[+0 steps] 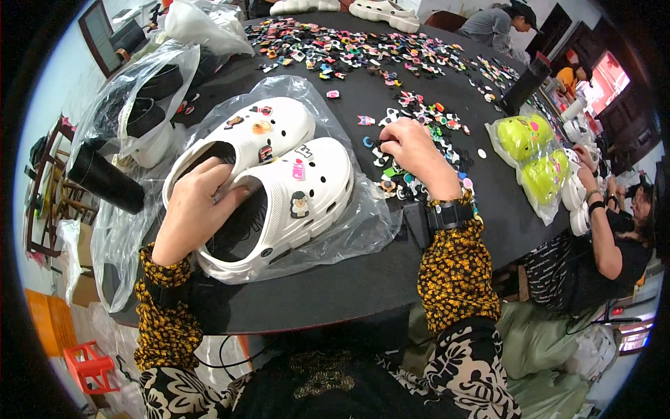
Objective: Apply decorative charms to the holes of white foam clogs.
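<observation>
The smooth white clogs [283, 187], rounded, hole-punched and charm-studded, lie on crinkled clear plastic [366, 227] atop the black table [349, 290]. My left hand [197, 209] grips their adjoining rims, fingers curled. My right hand [419, 155] bunches its fingertips among small glossy charms [438, 107]; whether they hold one, I cannot tell.

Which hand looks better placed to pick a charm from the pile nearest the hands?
Right, I'd judge. The right hand is over the charms, its fingers down among them. The left hand is busy at the white clogs, gripping them at their openings, farther from the pile.
</observation>
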The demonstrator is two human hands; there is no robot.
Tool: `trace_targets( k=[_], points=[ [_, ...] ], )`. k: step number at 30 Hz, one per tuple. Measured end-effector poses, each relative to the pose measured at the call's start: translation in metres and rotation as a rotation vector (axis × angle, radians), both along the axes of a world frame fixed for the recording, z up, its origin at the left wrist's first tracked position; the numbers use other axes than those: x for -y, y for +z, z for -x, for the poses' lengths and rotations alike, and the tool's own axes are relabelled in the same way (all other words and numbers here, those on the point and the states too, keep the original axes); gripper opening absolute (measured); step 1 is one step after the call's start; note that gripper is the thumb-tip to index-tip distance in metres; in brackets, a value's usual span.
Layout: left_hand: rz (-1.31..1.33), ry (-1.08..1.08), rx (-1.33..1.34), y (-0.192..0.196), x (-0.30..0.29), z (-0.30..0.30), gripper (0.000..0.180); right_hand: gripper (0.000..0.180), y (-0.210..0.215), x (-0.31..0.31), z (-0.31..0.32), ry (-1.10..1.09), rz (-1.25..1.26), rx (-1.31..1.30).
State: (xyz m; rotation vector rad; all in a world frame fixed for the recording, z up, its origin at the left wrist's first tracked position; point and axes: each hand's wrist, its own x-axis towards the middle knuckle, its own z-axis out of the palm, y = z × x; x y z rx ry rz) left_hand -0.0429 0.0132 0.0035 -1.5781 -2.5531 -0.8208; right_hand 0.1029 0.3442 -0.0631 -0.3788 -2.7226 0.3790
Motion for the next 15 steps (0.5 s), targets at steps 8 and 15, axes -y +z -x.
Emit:
trace_targets(
  k=[8, 15],
  points=[
    [0.0, -0.012, -0.018, -0.001, 0.002, 0.002, 0.022, 0.016, 0.006, -0.006, 0.003, 0.08, 0.265, -0.21],
    [-0.003, -0.007, -0.023, 0.002, 0.002, -0.001, 0.021, 0.019, 0.006, -0.012, 0.003, -0.069, 0.848, -0.385]
  ],
)
